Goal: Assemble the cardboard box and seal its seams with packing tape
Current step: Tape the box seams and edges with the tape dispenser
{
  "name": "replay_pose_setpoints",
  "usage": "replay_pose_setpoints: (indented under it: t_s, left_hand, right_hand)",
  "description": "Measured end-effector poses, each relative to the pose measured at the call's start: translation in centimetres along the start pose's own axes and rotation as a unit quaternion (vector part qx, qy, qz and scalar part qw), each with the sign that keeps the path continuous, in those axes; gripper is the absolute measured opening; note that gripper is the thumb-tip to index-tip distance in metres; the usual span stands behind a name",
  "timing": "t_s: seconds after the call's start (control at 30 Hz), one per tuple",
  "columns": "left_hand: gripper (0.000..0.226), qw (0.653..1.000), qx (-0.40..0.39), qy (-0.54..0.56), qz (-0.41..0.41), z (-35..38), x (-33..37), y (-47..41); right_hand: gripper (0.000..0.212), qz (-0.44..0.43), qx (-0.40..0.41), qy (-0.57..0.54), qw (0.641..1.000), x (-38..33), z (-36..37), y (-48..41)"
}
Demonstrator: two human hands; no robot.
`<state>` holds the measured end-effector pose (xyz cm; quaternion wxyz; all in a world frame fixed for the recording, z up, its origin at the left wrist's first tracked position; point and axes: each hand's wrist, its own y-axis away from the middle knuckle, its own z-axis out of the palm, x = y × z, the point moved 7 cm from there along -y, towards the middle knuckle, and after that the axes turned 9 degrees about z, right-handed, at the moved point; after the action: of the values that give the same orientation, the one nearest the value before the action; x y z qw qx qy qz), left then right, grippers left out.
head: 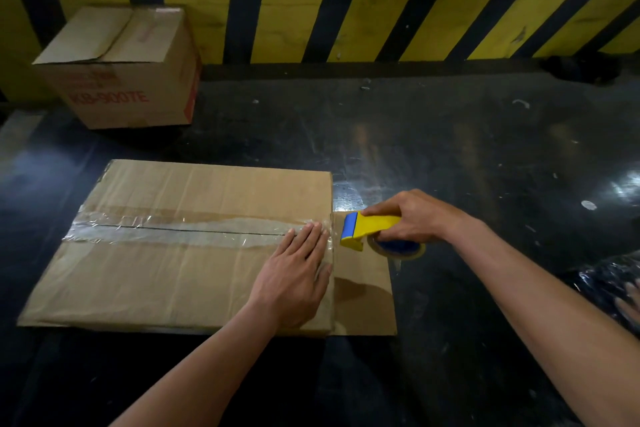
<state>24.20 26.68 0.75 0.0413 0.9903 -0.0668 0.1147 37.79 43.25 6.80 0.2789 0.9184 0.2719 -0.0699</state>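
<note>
Box (180, 281): brown cardboard, seam covered by wrinkled clear tape (166, 231).
Left hand (294, 270): pressed flat on tape.
Right hand (415, 218): wrapped round yellow dispenser (375, 222).

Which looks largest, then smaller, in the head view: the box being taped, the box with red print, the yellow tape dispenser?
1. box being taped, largest in view.
2. box with red print, smaller here, but farther away, so its true size is unsure.
3. tape dispenser, clearly smallest.
</note>
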Motion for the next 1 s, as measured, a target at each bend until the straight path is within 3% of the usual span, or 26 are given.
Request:
replay_pose_setpoints:
  t_s: [0.47, 0.7, 0.87, 1.0]
  left_hand:
    - [0.061, 0.998, -0.022, -0.043, 0.03, -1.2, -0.1, -1.3]
    - [0.048, 0.988, -0.089, -0.112, 0.062, -1.4, -1.4, -3.7]
    - [0.051, 0.992, -0.07, -0.091, 0.056, -1.0, -1.4, -3.3]
    - [0.056, 1.0, 0.0, -0.004, 0.03, -2.2, -2.8, -3.4]
  right_hand:
    - [0.058, 0.055, 0.053, -0.103, 0.992, 0.3, 0.8, 1.8]
    - [0.06, 0.101, 0.093, -0.131, 0.982, 2.2, 0.0, 2.7]
    - [0.059, 0.116, 0.116, -0.146, 0.976, 2.4, -0.4, 3.6]
    - [0.058, 0.114, 0.14, -0.175, 0.968, 1.1, -0.6, 4.6]
